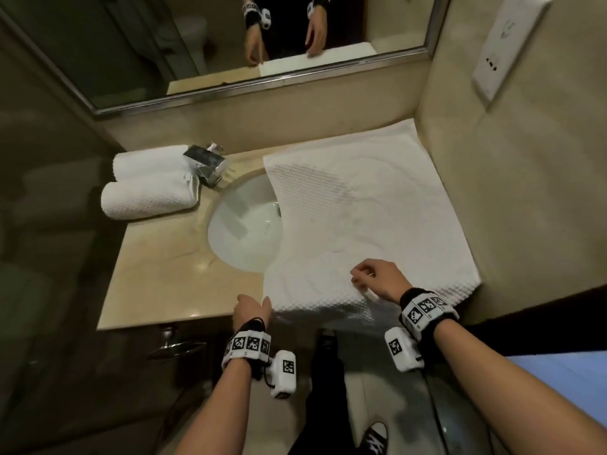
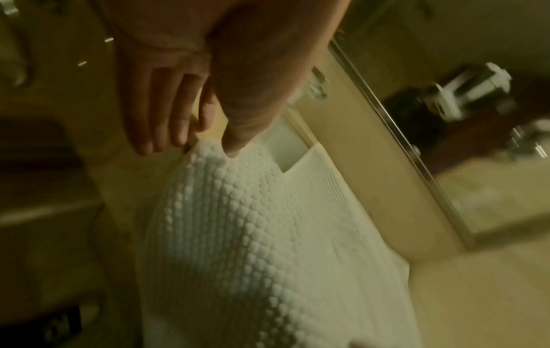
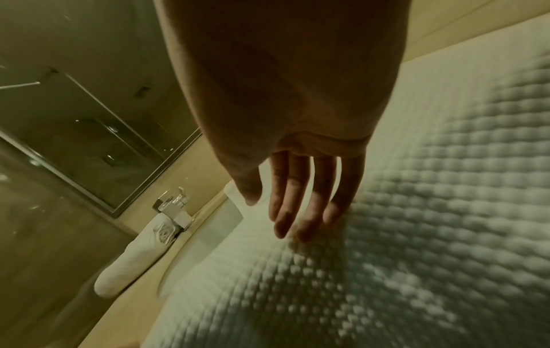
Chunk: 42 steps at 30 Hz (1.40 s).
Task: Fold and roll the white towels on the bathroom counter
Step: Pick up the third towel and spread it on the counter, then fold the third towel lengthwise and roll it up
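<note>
A white waffle-weave towel (image 1: 364, 208) lies spread flat on the right part of the beige counter (image 1: 157, 274). Its left edge hangs over the sink (image 1: 243, 228) and its near edge droops over the counter front. My left hand (image 1: 254, 302) is at the towel's near left corner (image 2: 214, 160): the thumb tip touches the cloth, while the straight fingers (image 2: 149, 139) lie beside the edge. My right hand (image 1: 361, 277) hovers over the towel near its front edge, fingers (image 3: 282, 212) relaxed and holding nothing. Two rolled white towels (image 1: 147, 185) lie side by side at the far left.
A chrome faucet (image 1: 207, 165) stands behind the sink, next to the rolled towels. A mirror (image 1: 230, 44) runs along the back wall. A side wall with a white socket plate (image 1: 505, 44) borders the towel's right edge. Bare counter shows left of the sink.
</note>
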Motion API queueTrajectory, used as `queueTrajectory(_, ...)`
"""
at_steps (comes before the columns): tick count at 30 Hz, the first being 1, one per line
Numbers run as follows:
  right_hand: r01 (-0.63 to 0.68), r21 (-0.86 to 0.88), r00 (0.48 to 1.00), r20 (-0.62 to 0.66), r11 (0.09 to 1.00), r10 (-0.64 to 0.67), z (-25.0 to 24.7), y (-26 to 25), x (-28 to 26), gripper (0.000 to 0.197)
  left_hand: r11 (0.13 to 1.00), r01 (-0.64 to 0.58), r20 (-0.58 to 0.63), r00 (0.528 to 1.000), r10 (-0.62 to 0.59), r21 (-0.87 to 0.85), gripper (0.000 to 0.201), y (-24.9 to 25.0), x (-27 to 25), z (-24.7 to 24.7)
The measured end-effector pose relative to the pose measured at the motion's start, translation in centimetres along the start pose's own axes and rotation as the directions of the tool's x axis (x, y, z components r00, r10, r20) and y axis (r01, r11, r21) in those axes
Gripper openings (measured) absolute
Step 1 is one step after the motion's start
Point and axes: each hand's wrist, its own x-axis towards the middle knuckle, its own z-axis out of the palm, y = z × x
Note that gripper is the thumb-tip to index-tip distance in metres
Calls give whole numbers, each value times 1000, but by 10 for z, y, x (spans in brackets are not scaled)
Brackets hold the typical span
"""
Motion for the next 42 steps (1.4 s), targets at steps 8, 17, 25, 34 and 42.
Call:
queueTrajectory(8, -48, -2, 997, 57, 999, 48, 26, 35, -46, 21, 762, 153, 147, 986, -77, -629, 65, -40, 18, 48)
queueTrajectory(17, -23, 117, 992, 125, 993, 8, 42, 14, -65, 14, 902, -243, 147, 939, 311, -356, 49, -11, -25, 10)
queueTrajectory(25, 0, -132, 996, 90, 991, 12, 76, -28, -63, 64, 839, -142, 356, 859, 368, -525, 32, 56, -70, -11)
queueTrajectory(34, 131, -61, 988, -72, 990, -135, 48, -40, -52, 17, 891, -7, 522, 809, 272, -453, 10, 113, -55, -13)
queueTrajectory(42, 192, -71, 981, -17, 979, -194, 4, -49, -47, 23, 837, 109, 480, 855, 197, -536, 18, 149, -41, 3)
